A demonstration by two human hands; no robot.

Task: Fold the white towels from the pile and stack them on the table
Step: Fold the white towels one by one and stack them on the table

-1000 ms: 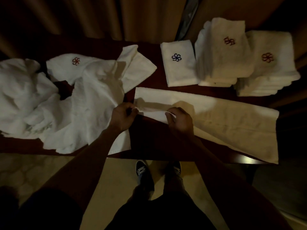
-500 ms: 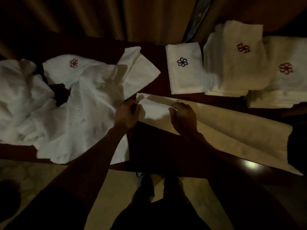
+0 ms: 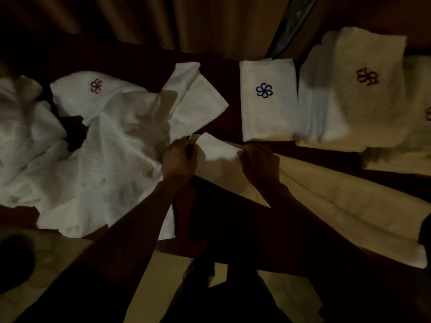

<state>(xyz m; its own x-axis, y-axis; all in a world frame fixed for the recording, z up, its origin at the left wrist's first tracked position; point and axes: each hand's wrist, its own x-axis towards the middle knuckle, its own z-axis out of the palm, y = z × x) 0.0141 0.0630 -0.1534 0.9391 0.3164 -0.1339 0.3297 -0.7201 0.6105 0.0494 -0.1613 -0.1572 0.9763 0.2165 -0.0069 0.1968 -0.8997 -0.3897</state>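
Note:
A long white towel (image 3: 338, 197) lies across the dark table (image 3: 210, 229), running from the centre out to the right. My left hand (image 3: 178, 159) pinches its near-left corner and my right hand (image 3: 260, 163) pinches the same end a little to the right; that end is lifted and folded over toward the back. A loose pile of unfolded white towels (image 3: 93, 148) covers the left half of the table. Folded towels stand at the back right: one with a blue emblem (image 3: 268, 101), a tall stack with a red emblem (image 3: 349, 94), and another stack (image 3: 415, 136) at the right edge.
The table's front edge (image 3: 177, 249) runs just below my forearms, with pale floor beyond it. Curtains (image 3: 140, 24) hang behind the table. My shoes and legs show below the table edge.
Both hands have carried the towel's left end away from me, toward the back of the table, folding it over. The view has shifted so the stacks sit further right.

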